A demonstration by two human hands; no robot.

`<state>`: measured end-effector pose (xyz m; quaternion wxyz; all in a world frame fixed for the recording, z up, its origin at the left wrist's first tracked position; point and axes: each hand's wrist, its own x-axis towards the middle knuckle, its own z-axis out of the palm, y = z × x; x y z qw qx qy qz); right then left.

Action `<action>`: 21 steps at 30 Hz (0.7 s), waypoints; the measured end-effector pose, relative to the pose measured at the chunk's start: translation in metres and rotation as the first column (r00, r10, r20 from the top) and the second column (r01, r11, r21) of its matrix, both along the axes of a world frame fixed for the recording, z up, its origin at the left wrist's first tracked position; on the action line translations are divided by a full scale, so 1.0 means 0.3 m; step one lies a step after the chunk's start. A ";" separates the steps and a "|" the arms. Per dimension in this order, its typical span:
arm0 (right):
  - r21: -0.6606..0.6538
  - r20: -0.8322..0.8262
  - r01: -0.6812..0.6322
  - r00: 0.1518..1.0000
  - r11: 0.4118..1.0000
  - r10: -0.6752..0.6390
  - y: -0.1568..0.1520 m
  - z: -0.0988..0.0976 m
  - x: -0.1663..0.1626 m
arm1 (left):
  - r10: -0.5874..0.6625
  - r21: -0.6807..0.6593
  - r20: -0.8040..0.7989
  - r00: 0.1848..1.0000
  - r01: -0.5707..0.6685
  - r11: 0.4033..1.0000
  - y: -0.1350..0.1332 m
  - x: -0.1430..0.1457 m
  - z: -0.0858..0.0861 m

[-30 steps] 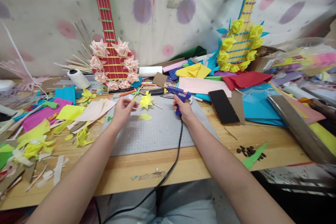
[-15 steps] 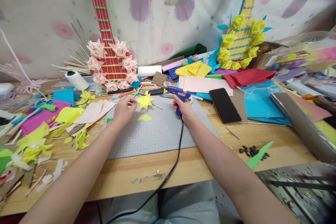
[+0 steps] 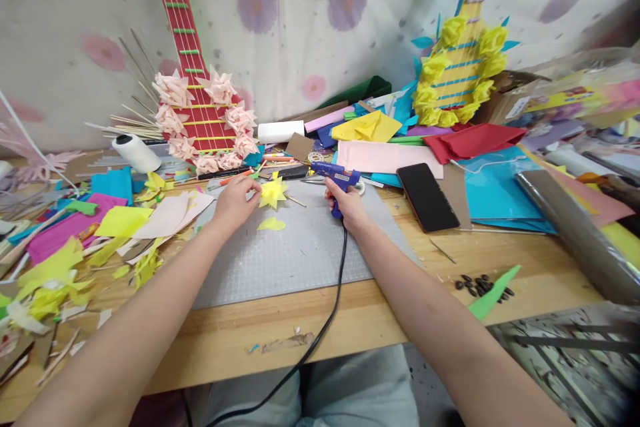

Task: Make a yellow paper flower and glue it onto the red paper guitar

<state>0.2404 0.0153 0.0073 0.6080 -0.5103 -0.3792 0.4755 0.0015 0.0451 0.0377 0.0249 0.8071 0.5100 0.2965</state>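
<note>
My right hand [image 3: 346, 203] is wrapped round the handle of a blue hot glue gun [image 3: 336, 177], whose nozzle points left. A black cord runs down from it over the table edge. My left hand [image 3: 237, 203] is closed in a pinch at the left edge of a yellow paper flower [image 3: 273, 193] with pointed petals. A thin stick [image 3: 297, 201] sticks out on the flower's right side. The nozzle is to the right of the flower, apart from it. Below the flower, a loose yellow paper petal [image 3: 271, 223] lies on the grey cutting mat [image 3: 300, 260].
A red paper guitar [image 3: 210, 127] with pink flowers leans at back left, a yellow one [image 3: 457, 73] at back right. A phone [image 3: 427, 197] lies right of the mat. Paper scraps [image 3: 55, 273] cover the left side; dark beads [image 3: 483, 285] lie at front right.
The view has shifted slightly, so the things at left appear further left. Both hands keep nearly the same places, the glue gun still in my right hand.
</note>
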 end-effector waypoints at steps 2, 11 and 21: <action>-0.002 0.000 0.000 1.000 1.000 0.000 0.001 -0.001 0.000 | 0.011 0.006 -0.020 1.000 -0.011 1.000 -0.004 0.002 -0.008; -0.006 0.000 -0.012 1.000 1.000 0.012 -0.001 0.004 -0.001 | 0.003 0.020 -0.066 0.998 -0.002 1.000 0.003 0.001 -0.029; 0.004 0.015 0.010 1.000 1.000 -0.010 0.000 -0.002 0.004 | 0.036 -0.065 -0.026 0.999 -0.037 0.997 -0.016 -0.007 -0.027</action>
